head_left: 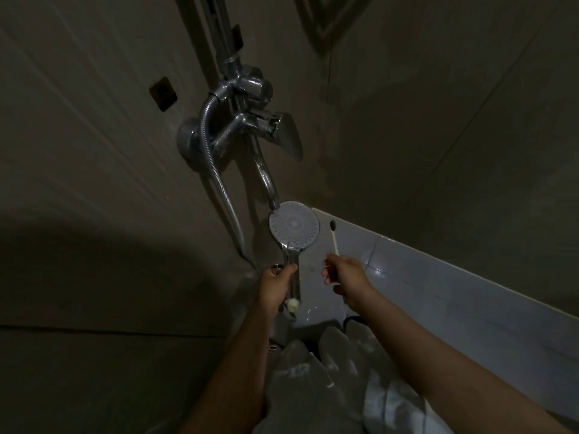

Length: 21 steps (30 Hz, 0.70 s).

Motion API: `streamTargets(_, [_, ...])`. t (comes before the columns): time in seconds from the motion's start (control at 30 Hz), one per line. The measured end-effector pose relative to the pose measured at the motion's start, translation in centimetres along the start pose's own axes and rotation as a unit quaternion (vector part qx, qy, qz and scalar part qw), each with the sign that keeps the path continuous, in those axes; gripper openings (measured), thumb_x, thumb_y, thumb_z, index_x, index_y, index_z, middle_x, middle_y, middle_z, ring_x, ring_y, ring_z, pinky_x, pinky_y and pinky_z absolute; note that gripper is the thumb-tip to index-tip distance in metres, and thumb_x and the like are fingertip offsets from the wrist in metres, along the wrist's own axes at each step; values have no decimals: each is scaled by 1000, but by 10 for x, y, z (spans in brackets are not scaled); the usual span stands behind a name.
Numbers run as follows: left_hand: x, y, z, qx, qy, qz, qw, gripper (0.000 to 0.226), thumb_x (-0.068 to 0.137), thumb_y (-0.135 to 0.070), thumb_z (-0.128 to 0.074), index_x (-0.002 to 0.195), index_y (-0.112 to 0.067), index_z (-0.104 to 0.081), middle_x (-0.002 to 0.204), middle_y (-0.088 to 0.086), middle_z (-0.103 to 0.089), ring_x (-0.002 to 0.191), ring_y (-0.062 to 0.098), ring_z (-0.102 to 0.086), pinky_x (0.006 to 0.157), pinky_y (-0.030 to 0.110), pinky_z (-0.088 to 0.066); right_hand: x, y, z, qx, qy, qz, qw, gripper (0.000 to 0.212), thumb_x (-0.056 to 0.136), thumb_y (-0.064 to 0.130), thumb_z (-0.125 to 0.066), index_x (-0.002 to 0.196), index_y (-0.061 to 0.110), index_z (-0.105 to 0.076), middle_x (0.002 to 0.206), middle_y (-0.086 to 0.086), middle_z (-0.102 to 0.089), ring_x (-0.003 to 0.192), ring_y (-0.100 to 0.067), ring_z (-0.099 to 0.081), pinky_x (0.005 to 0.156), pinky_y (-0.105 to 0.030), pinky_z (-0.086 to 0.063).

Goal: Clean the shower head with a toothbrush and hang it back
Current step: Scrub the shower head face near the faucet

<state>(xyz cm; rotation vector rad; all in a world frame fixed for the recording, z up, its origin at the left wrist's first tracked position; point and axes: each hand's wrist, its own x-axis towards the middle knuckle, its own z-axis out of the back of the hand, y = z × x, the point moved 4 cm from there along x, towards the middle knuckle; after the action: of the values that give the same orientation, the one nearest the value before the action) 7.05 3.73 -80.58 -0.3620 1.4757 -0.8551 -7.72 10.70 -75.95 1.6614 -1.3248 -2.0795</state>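
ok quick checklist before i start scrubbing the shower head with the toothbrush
1. Left hand grips the shower head by its handle: ok.
2. Its nozzle side faces the person: ok.
3. Right hand holds the toothbrush, bristles up: ok.
4. Bristles touch the nozzles: not ok, they stand apart to the right.
5. Water off at the spout: cannot tell, too dim.

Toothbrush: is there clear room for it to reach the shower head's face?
Yes: the gap between the toothbrush in the right hand and the shower head is bare. The head's top edge is crowded by the spout, and the left hand grips its handle below.
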Motion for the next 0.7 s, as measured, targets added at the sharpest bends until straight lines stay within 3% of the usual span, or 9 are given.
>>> streamTargets(0.23, [-7,-1,23,12,-30,5,999,33,89,-28,-61,106,0,-66,99,16,-70,70,17,-63,55,22,-45,0,-1,-15,-23,17,-2,1000,25,99,26,-42,86,11,-58,69,-5,-55,57,-15,-45,55,-27,-30])
streamTargets(0.4, [0,-9,28,0,-38,-3,999,33,90,-25,-59,106,3,-67,94,15,-69,65,14,-61,47,14,-46,6,5,-20,-48,25,-13,998,27,99,11,-36,109,0,-59,73,-9,-53,60,-16,-44,55,-24,-32])
streamTargets(0.53, [8,-15,26,-4,-32,-18,999,31,91,-24,-58,100,3,-69,76,7,-67,50,5,-61,38,8,-41,8,16,-26,-114,34,76,990,31,100,7,-36,122,3,-58,82,-9,-54,67,-16,-46,58,-20,-38])
streamTargets(0.6, [10,-16,23,-1,-27,-9,1000,29,90,-29,-58,99,-4,-69,74,3,-68,55,5,-62,41,13,-43,11,25,-35,-156,50,124,979,33,99,3,-37,123,7,-59,81,-8,-55,65,-12,-46,53,-15,-39])
streamTargets(0.7, [14,-16,17,-16,-14,-1,1000,29,89,-26,-59,99,0,-69,73,5,-70,61,12,-65,52,18,-47,20,41,-50,-220,57,171,959,28,98,1,-39,116,3,-61,87,-13,-57,68,-10,-49,63,-18,-40])
